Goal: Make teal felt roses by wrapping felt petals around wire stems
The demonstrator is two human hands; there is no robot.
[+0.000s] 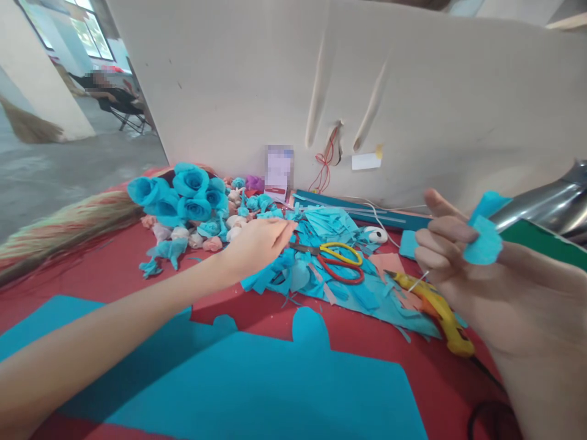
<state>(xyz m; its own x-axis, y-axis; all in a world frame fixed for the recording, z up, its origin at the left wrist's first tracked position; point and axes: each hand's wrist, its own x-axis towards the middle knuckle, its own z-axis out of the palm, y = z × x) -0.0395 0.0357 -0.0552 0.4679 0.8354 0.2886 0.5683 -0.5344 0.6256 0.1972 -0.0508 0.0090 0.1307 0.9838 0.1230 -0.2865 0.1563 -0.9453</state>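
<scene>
My left hand [262, 245] reaches over a heap of cut blue crepe paper [328, 223]. Its fingers are pressed together near the tips of the scissors [342, 261], which have one yellow and one red handle; whatever lies between the fingers is hidden. At the right, my right hand [452, 263] is raised with a rolled piece of blue crepe paper [483, 241] pinched in its fingers. A thin white stem [418, 281] sticks out below that hand. Just under it, a yellow glue gun [443, 311] rests on paper scraps.
Finished blue paper flowers [190, 192] stand at the back left among small pink and blue buds [213, 243]. A large blue sheet [257, 385] covers the front of the red tabletop [206, 305]. A shiny metal tube [545, 198] juts in at right. A white panel [238, 79] rises behind.
</scene>
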